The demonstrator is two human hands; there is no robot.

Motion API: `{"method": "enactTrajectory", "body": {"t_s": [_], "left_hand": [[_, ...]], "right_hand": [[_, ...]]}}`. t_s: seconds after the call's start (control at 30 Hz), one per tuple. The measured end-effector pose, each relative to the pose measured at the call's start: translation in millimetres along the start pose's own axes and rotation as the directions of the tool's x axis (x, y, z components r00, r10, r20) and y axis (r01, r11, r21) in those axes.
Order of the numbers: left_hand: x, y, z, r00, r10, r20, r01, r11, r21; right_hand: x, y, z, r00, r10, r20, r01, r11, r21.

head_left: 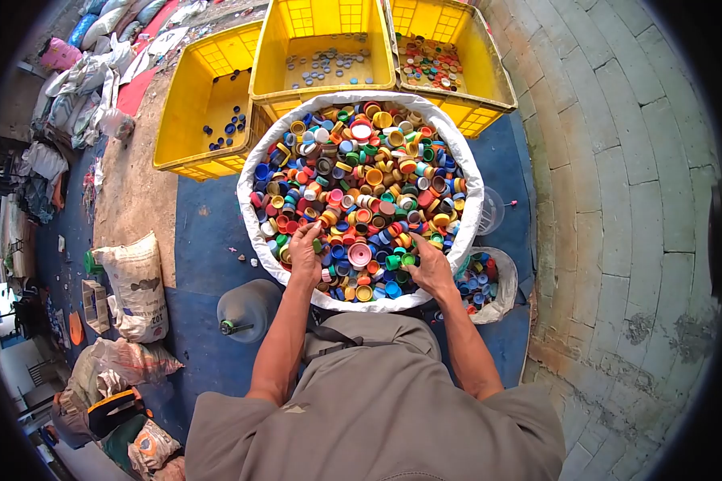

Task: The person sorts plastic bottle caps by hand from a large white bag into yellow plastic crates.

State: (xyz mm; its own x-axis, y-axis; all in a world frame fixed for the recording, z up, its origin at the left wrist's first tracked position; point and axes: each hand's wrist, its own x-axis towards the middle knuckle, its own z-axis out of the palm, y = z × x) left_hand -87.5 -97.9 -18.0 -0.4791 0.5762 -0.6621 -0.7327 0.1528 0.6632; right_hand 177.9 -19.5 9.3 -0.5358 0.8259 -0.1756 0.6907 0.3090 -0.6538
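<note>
A round basket with a white cloth rim [251, 210] stands right in front of me, heaped with bottle caps [375, 176] of many colours. Over its near left part, my left hand [303, 255] is closed, with a dark green bottle cap [317, 245] at its fingers. My right hand [431, 268] is at the near right part, its thumb and fingers closed around a bright green bottle cap [409, 260]. Between the hands lies a wide pink cap [359, 255] among the others.
Yellow crates stand behind the basket: left [186, 104] with dark blue caps, middle [269, 56] with pale caps, right [489, 52] with red and mixed caps. A small sack [503, 298] of caps and a clear jug [245, 311] flank me. A wall [618, 160] bounds the right.
</note>
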Motion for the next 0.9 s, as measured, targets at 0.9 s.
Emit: {"method": "enactTrajectory", "body": {"t_s": [0.9], "left_hand": [[98.3, 13.3, 70.2, 0.783, 0.448, 0.431, -0.442, -0.086, 0.893]], "right_hand": [[9.9, -13.6, -0.3, 0.939, 0.187, 0.288, -0.191, -0.414, 0.890]]}}
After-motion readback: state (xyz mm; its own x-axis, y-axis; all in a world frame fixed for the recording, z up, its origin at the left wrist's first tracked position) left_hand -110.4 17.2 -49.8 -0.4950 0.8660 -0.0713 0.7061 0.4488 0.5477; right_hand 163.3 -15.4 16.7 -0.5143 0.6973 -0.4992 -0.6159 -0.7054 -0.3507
